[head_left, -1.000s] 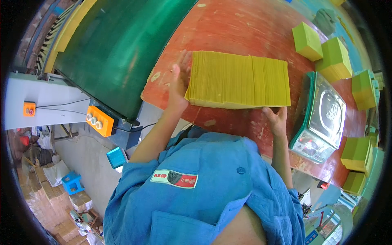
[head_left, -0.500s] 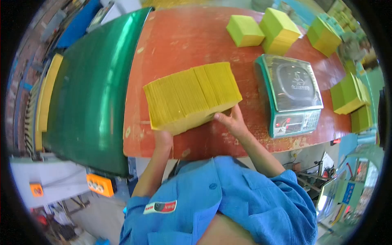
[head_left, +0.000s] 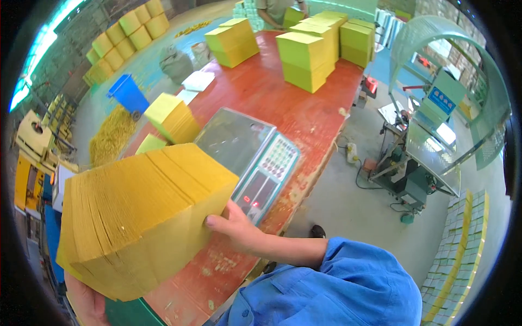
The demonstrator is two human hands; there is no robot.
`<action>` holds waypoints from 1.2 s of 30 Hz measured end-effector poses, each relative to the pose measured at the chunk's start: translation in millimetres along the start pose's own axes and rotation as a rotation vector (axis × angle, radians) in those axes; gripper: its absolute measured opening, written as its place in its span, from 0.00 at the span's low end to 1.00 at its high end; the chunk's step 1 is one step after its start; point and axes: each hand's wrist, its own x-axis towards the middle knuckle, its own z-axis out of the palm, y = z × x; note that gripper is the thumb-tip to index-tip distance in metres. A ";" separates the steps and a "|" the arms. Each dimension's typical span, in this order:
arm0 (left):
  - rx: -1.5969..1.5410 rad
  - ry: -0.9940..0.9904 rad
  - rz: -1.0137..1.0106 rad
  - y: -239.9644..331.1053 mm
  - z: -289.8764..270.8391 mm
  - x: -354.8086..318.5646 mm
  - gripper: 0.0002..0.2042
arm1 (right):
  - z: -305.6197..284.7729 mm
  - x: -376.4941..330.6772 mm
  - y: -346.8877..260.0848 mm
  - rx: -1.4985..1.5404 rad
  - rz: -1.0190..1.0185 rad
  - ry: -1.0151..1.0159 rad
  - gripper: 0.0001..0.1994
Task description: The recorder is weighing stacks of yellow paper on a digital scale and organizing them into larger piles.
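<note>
Moved closer to one teal-trimmed digital scale (head_left: 234,136), display characters lit red: one long yellow paper block (head_left: 147,201), over the red-topped table (head_left: 261,87) by its near edge. Right hand (head_left: 239,225): fingers pinching block's end. Left hand (head_left: 89,304): fingers hidden, grip cannot be told.

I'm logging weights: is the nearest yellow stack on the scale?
No, left hand and right hand hold the stack in front of the scale.

We see a blue, creased shirt (head_left: 326,293); its sleeve (head_left: 356,258) is short and wide; we note one round, dark blue button (head_left: 245,313).
</note>
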 end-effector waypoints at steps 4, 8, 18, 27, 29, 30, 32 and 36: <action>0.583 -0.256 -0.042 66.8 136.1 43.3 0.28 | -50.6 -12.8 -80.9 0.036 -0.021 0.093 0.33; 0.590 -0.548 -0.067 46.6 247.1 90.8 0.40 | -124.1 -21.8 -160.1 0.005 0.012 0.179 0.30; -0.168 -0.612 -0.421 -105.7 367.4 154.3 0.38 | -270.9 22.6 -264.7 -0.255 0.408 0.263 0.29; -0.454 -0.469 -0.464 -153.8 418.8 241.7 0.28 | -354.8 169.6 -267.8 -0.380 0.599 0.143 0.28; -0.433 -0.374 -0.414 -164.0 423.6 264.8 0.29 | -374.3 199.8 -260.9 -0.335 0.619 0.132 0.28; -0.426 -0.367 -0.424 -169.0 428.9 280.0 0.29 | -386.1 214.4 -258.5 -0.297 0.623 0.119 0.27; -0.451 -0.330 -0.466 -178.1 437.6 307.8 0.29 | -404.5 237.6 -248.9 -0.245 0.632 0.112 0.27; -0.496 -0.312 -0.587 -178.0 463.1 345.3 0.28 | -408.2 238.8 -249.5 -0.097 0.546 0.206 0.27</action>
